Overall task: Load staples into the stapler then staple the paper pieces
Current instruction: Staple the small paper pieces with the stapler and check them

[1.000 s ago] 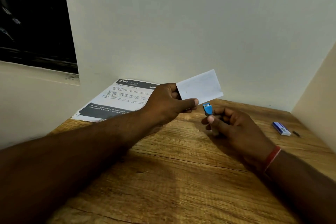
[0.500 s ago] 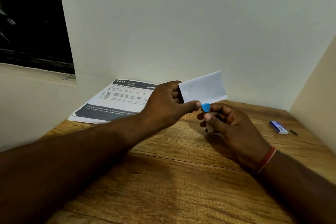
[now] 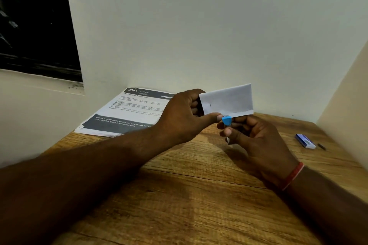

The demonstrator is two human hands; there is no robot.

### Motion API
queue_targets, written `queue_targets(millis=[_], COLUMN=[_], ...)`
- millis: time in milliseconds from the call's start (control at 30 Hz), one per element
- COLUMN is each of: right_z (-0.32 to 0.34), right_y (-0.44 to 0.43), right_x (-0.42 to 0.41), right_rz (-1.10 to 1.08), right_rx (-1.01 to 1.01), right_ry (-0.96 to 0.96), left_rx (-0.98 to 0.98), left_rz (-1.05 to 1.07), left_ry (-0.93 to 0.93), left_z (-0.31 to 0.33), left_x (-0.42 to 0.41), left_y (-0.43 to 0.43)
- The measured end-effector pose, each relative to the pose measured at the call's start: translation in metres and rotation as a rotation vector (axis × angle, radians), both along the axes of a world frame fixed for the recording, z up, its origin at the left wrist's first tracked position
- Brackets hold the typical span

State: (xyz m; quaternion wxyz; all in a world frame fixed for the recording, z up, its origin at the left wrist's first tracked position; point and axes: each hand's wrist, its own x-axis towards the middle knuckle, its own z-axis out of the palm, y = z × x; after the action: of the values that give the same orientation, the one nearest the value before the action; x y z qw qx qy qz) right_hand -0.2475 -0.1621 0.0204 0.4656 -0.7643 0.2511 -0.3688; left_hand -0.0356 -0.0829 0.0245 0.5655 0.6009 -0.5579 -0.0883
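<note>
Your left hand [image 3: 183,117] pinches the paper pieces [image 3: 229,99] by their left end, above the worktop [image 3: 199,205]. Your right hand [image 3: 256,141] grips the blue stapler [image 3: 227,120], its tip at the paper's lower edge beside your left thumb. The staple box [image 3: 305,141] lies well to the right.

Wooden table [image 3: 189,205] meets pale walls [image 3: 199,26]; a dark window [image 3: 33,22] sits left.

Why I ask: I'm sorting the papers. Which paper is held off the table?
The small white paper, pinched by the left hand at the blue stapler; the printed sheets lie flat on the table.
</note>
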Motion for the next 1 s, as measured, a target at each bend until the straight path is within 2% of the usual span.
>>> queue_targets(millis=[667, 1000], right_z=[0.003, 0.0009], right_y=[0.0016, -0.0018], right_x=[0.0043, 0.0092], right_rz=[-0.051, -0.107], right_rx=[-0.047, -0.103], right_ry=[0.002, 0.079], left_rx=[0.031, 0.044], left_rz=[-0.003, -0.018], left_ry=[0.027, 0.083], left_z=[0.0026, -0.0024], left_x=[-0.0022, -0.0013], left_y=[0.0027, 0.0005])
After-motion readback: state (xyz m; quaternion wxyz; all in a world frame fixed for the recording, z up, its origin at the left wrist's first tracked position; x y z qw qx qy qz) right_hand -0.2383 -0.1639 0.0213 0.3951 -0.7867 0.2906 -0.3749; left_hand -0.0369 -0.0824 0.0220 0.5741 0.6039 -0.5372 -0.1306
